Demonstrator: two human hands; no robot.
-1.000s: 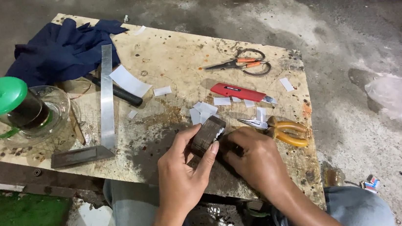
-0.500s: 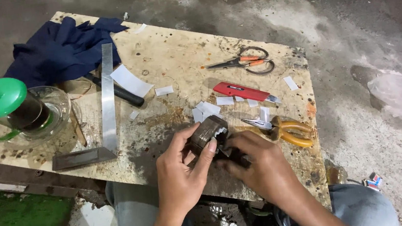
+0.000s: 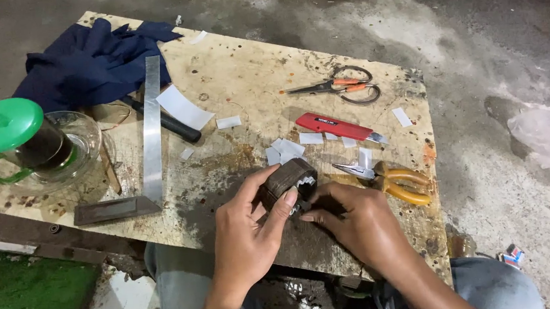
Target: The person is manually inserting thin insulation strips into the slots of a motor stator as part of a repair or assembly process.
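My left hand (image 3: 252,227) grips a small dark brown block-like part (image 3: 287,177) with white bits showing at its right end, thumb and fingers wrapped round it. My right hand (image 3: 356,224) meets it from the right, fingertips pinched against the part's lower end; whatever they pinch is too small to make out. Both hands hover over the near edge of a stained wooden board (image 3: 247,76). Small white paper scraps (image 3: 284,148) lie just beyond the part.
Yellow-handled pliers (image 3: 392,180), a red utility knife (image 3: 339,127) and orange-handled scissors (image 3: 339,86) lie to the right. A steel try square (image 3: 149,140), a black-handled tool (image 3: 167,121), a blue cloth (image 3: 88,61) and a green-lidded glass mug (image 3: 18,142) sit left. Concrete floor surrounds the board.
The dark part has been turned in my left hand from flat to more on edge, showing its white end. My right hand has closed in on its lower end.
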